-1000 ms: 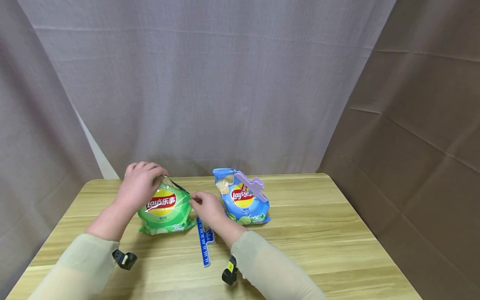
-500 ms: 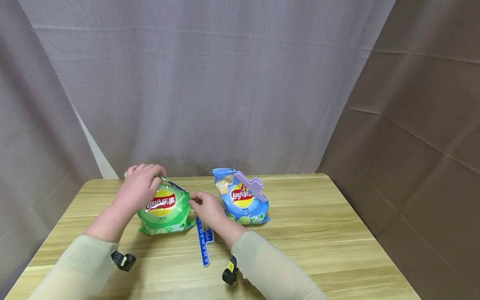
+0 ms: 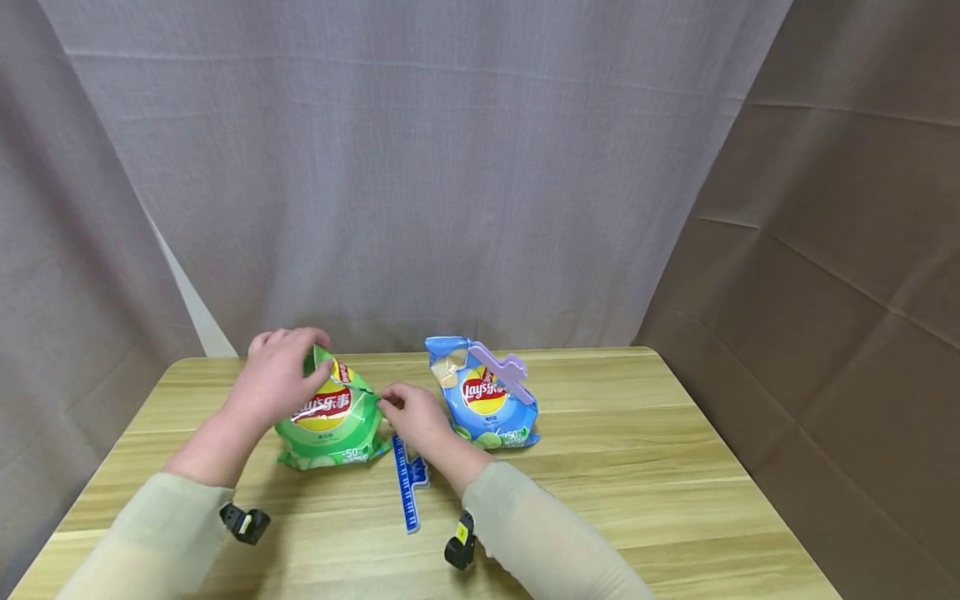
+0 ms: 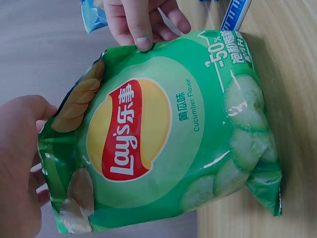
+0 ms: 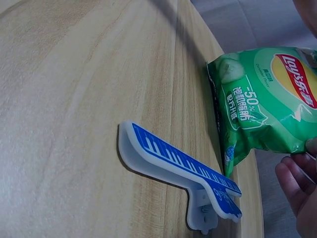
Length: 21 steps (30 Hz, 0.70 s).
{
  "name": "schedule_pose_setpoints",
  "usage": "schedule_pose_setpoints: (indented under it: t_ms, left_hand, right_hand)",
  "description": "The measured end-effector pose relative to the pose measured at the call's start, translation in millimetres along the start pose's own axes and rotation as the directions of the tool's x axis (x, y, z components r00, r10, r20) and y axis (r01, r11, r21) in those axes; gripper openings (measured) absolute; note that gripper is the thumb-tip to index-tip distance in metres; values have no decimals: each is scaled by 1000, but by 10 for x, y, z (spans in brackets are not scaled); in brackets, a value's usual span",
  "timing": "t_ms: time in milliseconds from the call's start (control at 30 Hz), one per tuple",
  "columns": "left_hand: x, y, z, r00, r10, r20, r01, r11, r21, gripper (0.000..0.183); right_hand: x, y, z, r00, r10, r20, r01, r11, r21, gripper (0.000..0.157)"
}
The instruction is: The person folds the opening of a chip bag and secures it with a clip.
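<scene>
A green Lay's potato chip bag stands on the table at left. My left hand grips its upper left part, thumb in front and fingers behind; in the left wrist view those fingers are partly hidden by the bag. Its top right part is folded down, with a second logo showing on the flap. My right hand pinches the bag's right edge between thumb and forefinger, seen also in the left wrist view. Below the right hand lies a blue and white bag clip on the tabletop, holding nothing.
Right of my right hand stands a blue Lay's chip bag, its top corner folded and held by a purple clip. The wooden table meets a grey curtain at the back and a brown one on the right.
The green bag's top edge has come forward and down into a flap, now showing a logo. My left hand has shifted slightly left; the right hand stays at the bag's edge.
</scene>
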<state>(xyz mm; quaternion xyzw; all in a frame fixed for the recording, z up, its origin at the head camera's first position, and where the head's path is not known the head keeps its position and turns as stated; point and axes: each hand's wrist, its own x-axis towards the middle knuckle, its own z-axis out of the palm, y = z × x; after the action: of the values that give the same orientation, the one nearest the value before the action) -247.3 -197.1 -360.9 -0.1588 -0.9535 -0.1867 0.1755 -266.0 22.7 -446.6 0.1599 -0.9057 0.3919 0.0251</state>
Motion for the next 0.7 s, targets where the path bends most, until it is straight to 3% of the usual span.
schedule_pose_setpoints:
  t_ms: [167, 433, 700]
  left_hand:
    - [-8, -8, -32, 999, -35, 7, 35, 999, 17, 34]
    - [-15, -34, -71, 1000, -23, 4, 23, 1000, 15, 27]
    - [-23, -48, -74, 1000, -7, -4, 7, 1000, 21, 21]
  right_hand:
    - [-7, 1, 1, 1000, 6, 1, -6, 1000, 2, 19]
    - [-21, -11, -8, 1000, 15, 10, -15, 999, 36, 20]
    - [-39, -54, -10, 997, 63, 50, -68, 993, 100, 35]
